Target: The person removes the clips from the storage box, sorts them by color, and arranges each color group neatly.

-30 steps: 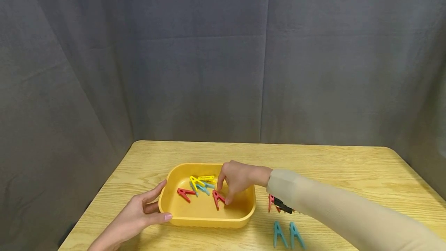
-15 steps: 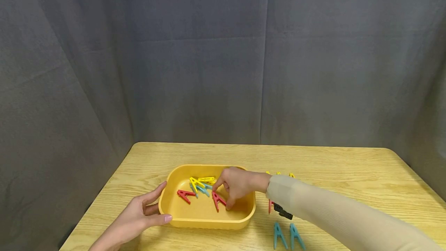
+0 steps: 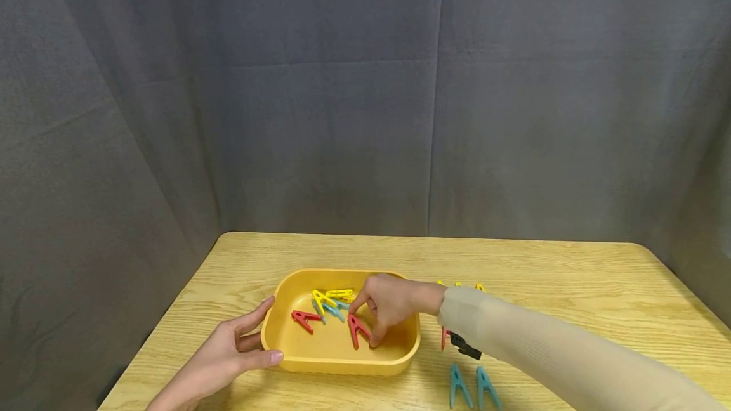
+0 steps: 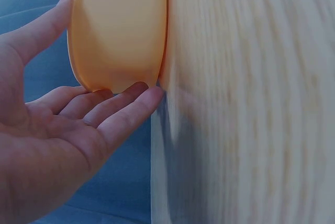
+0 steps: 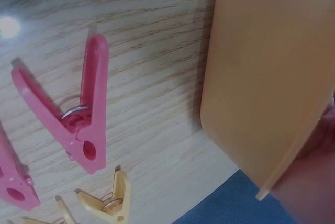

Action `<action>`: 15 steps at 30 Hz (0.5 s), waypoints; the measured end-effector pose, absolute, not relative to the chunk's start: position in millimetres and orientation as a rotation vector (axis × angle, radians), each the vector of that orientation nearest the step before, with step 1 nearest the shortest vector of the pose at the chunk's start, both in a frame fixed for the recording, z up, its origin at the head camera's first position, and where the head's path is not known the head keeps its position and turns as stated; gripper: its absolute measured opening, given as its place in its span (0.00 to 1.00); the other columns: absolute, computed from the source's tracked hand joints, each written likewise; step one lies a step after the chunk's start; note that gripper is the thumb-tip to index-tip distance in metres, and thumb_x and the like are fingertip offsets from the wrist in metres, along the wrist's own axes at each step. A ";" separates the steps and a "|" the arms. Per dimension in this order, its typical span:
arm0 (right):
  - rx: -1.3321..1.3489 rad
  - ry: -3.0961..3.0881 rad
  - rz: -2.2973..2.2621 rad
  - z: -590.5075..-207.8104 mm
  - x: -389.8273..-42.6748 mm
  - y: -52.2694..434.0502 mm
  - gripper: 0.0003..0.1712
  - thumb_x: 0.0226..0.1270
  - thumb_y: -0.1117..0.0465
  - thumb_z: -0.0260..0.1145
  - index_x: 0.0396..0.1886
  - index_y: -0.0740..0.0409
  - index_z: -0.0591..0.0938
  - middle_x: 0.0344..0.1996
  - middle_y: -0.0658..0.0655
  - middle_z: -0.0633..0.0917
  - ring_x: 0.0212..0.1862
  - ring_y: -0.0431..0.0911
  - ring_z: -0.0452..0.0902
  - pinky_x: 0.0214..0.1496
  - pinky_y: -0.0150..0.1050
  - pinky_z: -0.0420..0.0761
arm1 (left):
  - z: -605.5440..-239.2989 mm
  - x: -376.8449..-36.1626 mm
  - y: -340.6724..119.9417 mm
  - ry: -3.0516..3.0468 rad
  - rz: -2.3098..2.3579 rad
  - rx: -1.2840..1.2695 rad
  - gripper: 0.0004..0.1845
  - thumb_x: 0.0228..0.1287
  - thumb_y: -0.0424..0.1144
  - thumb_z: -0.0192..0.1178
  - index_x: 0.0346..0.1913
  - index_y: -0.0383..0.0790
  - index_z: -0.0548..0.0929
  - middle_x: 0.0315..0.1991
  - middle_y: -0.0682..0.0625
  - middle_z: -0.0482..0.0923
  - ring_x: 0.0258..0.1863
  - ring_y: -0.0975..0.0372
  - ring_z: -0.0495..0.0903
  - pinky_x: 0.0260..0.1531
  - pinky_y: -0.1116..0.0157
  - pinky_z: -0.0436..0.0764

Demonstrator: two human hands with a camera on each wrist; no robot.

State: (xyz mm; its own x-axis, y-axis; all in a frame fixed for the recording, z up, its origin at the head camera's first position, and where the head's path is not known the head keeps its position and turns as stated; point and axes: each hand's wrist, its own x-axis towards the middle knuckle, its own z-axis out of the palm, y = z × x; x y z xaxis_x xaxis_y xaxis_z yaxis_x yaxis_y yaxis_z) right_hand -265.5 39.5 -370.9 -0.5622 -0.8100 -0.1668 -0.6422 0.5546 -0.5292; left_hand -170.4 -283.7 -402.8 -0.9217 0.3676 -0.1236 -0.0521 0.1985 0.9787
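A yellow tray (image 3: 339, 363) stands on the wooden table (image 3: 542, 271). My right hand (image 3: 365, 323) reaches into the tray, finger and thumb pinching a red clothespin (image 3: 356, 330) that touches the tray floor. Further left in the tray lie another red clothespin (image 3: 304, 319), two yellow ones (image 3: 331, 297) and a blue one (image 3: 334, 312). My left hand (image 3: 245, 344) rests open against the tray's left end. In the left wrist view its straight fingers (image 4: 123, 111) touch the tray wall (image 4: 120, 30). The right wrist view shows the tray's outer wall (image 5: 267, 77).
Right of the tray on the table lie two blue clothespins (image 3: 471, 387), a red one (image 3: 443, 337) and yellow ones (image 3: 458, 284) behind my forearm. The right wrist view shows pink-red pins (image 5: 78, 124) and a yellow pin (image 5: 110, 203). A grey curtain (image 3: 365, 94) backs the table.
My right hand has shifted slightly lower in the tray with the red clothespin, uncovering the yellow pins behind my forearm. The left hand has stayed put.
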 end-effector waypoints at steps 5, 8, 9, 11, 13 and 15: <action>-1.171 2.372 -0.648 -367.9 -264.6 40.7 0.30 0.52 0.66 0.87 0.56 0.65 0.89 0.07 0.41 0.67 0.14 0.33 0.59 0.22 0.27 0.60 | -402.8 -170.8 -284.1 2.146 1.778 0.304 0.54 0.66 0.34 0.75 0.84 0.33 0.50 0.81 0.29 0.49 0.69 0.42 0.75 0.55 0.59 0.85; -1.167 2.360 -0.683 -366.2 -262.9 41.8 0.30 0.52 0.67 0.86 0.57 0.66 0.89 0.08 0.41 0.67 0.15 0.33 0.58 0.22 0.27 0.61 | -403.2 -171.6 -284.3 2.140 1.781 0.312 0.54 0.66 0.34 0.75 0.84 0.32 0.50 0.81 0.29 0.48 0.69 0.41 0.74 0.55 0.59 0.85; -1.166 2.359 -0.692 -365.5 -262.1 42.2 0.30 0.53 0.67 0.86 0.57 0.66 0.89 0.08 0.40 0.67 0.15 0.33 0.59 0.22 0.27 0.61 | -403.4 -172.0 -284.3 2.136 1.783 0.316 0.54 0.66 0.34 0.75 0.84 0.32 0.50 0.81 0.29 0.48 0.69 0.41 0.74 0.55 0.58 0.85; -1.164 2.368 -0.703 -363.7 -260.0 43.4 0.30 0.52 0.67 0.86 0.57 0.66 0.89 0.08 0.40 0.68 0.15 0.32 0.59 0.23 0.27 0.62 | -403.7 -172.4 -284.2 2.129 1.784 0.318 0.54 0.66 0.34 0.75 0.84 0.32 0.49 0.82 0.29 0.48 0.69 0.41 0.74 0.55 0.58 0.85; -1.169 2.389 -0.707 -361.5 -257.6 45.0 0.30 0.52 0.67 0.86 0.57 0.66 0.89 0.07 0.39 0.68 0.14 0.32 0.58 0.22 0.26 0.62 | -403.9 -172.9 -284.0 2.122 1.786 0.318 0.53 0.67 0.34 0.74 0.84 0.32 0.49 0.82 0.29 0.48 0.69 0.41 0.74 0.55 0.58 0.85; -1.170 2.410 -0.717 -358.4 -255.1 47.4 0.31 0.51 0.66 0.87 0.57 0.66 0.89 0.06 0.39 0.66 0.13 0.32 0.55 0.21 0.26 0.60 | -404.0 -173.3 -283.8 2.115 1.788 0.319 0.53 0.67 0.34 0.74 0.84 0.32 0.49 0.82 0.29 0.48 0.69 0.42 0.74 0.54 0.58 0.85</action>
